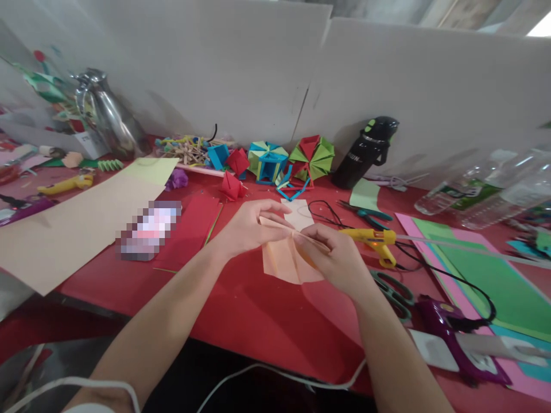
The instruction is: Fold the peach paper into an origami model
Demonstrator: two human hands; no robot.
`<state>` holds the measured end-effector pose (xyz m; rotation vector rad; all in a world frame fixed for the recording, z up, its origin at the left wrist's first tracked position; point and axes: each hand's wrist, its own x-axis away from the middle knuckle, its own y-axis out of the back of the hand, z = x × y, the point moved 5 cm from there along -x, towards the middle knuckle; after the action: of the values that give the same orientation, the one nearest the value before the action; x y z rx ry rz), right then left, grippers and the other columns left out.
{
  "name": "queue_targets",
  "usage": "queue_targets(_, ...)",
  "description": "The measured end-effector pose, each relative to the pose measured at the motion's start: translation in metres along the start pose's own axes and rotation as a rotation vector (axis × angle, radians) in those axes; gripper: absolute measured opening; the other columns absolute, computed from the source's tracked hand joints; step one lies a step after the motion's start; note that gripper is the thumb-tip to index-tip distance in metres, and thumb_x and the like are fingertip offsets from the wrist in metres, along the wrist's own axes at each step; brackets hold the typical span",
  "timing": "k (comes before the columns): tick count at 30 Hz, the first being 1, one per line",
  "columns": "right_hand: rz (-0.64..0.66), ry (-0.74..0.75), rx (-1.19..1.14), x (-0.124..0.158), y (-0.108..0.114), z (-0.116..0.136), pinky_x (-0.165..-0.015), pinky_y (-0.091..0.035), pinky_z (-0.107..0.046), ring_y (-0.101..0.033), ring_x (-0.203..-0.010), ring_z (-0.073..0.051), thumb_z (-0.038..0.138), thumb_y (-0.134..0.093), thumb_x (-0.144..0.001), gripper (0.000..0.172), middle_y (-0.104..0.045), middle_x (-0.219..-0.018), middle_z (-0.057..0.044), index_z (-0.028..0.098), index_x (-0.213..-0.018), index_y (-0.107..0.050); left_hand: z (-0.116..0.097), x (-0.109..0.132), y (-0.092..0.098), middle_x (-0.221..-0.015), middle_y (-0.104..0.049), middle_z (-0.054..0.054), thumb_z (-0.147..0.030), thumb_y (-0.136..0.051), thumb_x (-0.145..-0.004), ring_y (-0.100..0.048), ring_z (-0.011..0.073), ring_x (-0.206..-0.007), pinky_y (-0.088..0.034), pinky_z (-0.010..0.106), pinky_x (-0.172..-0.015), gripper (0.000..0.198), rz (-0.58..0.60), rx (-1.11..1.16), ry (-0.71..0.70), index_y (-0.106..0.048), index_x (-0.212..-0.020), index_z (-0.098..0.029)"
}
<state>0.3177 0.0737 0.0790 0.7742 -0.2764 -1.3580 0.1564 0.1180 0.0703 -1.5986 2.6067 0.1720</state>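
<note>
A creased sheet of pale orange paper (282,261) is held up between both hands over the red tabletop. My left hand (252,226) grips its upper left edge, fingers curled over the top. On the other side, my right hand (333,252) pinches the paper near its upper middle fold. Vertical crease lines run down the sheet, and its lower edge hangs toward me. Just behind the hands lies a small cream paper piece (298,214). To the right of my right hand sits a yellow glue gun (374,241).
Scissors (394,295), a purple device (460,338), pliers (365,212) and coloured sheets (495,275) lie right. A phone (150,232), red paper (191,235) and a long beige sheet (73,229) lie left. Folded paper models (267,160), a black bottle (365,152) and a metal jug (109,117) stand behind.
</note>
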Motion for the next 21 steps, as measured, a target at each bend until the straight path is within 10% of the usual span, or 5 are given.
queue_targets(21,-0.039,0.041,-0.023,0.0031,-0.0011,0.0027,-0.062,-0.039,-0.026,-0.053,-0.067,-0.014,0.029,-0.052,-0.092,0.017,-0.060,-0.073,0.001,0.019,-0.080,-0.060,-0.0011,0.0012,-0.0026,-0.088,-0.074,0.005,-0.042,-0.079,-0.066,-0.069,0.0195,-0.084,-0.053,0.027,-0.072,0.037,-0.072,-0.160,-0.090,-0.070,-0.092,-0.016)
